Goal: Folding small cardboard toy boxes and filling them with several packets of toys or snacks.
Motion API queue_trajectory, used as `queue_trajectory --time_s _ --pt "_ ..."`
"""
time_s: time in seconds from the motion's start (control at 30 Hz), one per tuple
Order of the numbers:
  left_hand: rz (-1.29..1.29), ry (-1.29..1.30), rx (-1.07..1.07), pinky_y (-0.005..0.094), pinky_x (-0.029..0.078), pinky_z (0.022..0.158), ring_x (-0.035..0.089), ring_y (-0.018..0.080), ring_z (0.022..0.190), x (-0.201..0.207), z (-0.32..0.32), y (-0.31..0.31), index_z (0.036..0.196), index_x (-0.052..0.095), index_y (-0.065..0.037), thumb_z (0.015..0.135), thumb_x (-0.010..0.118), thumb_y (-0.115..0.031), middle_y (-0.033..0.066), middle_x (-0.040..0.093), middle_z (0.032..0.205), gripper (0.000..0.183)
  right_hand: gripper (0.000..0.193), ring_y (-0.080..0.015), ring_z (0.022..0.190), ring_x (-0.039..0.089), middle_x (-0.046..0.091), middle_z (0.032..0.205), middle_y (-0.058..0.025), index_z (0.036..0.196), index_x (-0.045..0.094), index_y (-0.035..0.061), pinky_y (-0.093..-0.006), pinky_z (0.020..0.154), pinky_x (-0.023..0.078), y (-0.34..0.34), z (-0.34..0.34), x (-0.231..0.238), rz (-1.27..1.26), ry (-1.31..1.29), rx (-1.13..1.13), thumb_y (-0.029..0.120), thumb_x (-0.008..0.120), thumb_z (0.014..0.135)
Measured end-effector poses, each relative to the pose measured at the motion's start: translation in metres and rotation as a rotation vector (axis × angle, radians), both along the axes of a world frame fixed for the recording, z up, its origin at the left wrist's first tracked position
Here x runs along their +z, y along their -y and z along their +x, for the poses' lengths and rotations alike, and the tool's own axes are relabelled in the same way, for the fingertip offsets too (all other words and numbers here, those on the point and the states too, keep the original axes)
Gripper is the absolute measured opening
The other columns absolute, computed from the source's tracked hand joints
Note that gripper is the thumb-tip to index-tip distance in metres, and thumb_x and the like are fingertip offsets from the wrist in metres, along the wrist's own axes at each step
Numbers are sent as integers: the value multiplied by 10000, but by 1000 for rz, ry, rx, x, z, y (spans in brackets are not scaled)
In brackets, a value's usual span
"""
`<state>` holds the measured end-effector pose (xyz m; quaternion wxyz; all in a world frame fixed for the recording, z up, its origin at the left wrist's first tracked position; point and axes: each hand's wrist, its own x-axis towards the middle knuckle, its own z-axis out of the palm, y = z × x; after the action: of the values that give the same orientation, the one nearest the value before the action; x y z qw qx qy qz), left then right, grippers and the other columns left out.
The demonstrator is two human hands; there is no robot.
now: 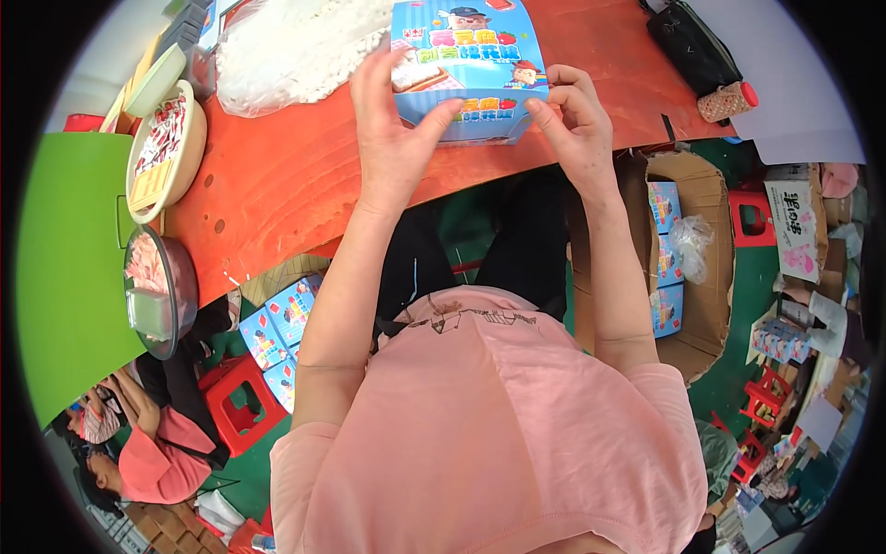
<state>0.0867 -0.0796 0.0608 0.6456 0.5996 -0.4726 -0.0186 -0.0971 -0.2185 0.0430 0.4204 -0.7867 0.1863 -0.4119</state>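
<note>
A blue cardboard box (466, 78) with a colourful printed top sits at the near edge of the red-orange table (286, 175). Its lid looks closed. My left hand (392, 134) grips its left side, the thumb pressed on the front face and the fingers along the side. On the opposite side my right hand (580, 129) holds the right front corner between thumb and curled fingers. Behind my left hand lies a large clear plastic bag (295, 55) full of small white pieces. The far side of the box runs up to the edge of the picture.
At the left stand a cream basin (196, 152) with wrapped pieces and a clear bowl (182, 277). Blue boxes (268, 337) are stacked below the table. An open carton (711, 319) with more boxes stands at my right. A black bag (692, 46) and a jar (724, 103) lie far right.
</note>
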Motion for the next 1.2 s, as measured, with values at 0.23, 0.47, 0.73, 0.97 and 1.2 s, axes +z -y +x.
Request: queue_trajectory --time_s 0.23,0.47,0.73,0.97,1.2 --pt "82 484 105 442 439 1097 453 375 1368 -1 9 5 1205 755 -181 713 917 -186 183 341 1560 519 95 -83 1017 583 508 1280 -46 970 634 -20 -239 824 511 3 3 -3 -51 -39 -24 20 715 941" --pt "176 584 112 516 383 1082 408 475 1348 -6 7 1 1227 694 -174 667 897 -127 269 331 1562 598 89 -88 1024 595 513 1291 -48 1001 635 -21 -237 831 515 3 6 -11 32 126 38 29 697 960" --pt "-152 619 110 595 349 1077 400 469 1358 -22 12 12 1275 655 -181 681 892 -151 278 339 1550 640 106 -93 990 607 520 1310 -57 1035 646 -11 -236 789 533 1 -1 -17 -46 42 -10 58 691 969" --pt "120 733 190 463 411 1057 456 342 1325 -19 15 5 1263 690 -272 692 919 -294 162 395 1521 616 93 -111 1016 604 529 1314 -75 1067 625 -10 -249 825 518 -2 3 -15 -157 22 -20 59 629 1005" --pt "126 770 207 480 394 1065 461 353 1320 -33 19 18 1281 675 -277 710 908 -314 162 398 1518 618 92 -134 1121 579 526 1328 -78 1077 627 -8 -286 921 500 -5 2 -17 -113 81 -8 58 612 1014"
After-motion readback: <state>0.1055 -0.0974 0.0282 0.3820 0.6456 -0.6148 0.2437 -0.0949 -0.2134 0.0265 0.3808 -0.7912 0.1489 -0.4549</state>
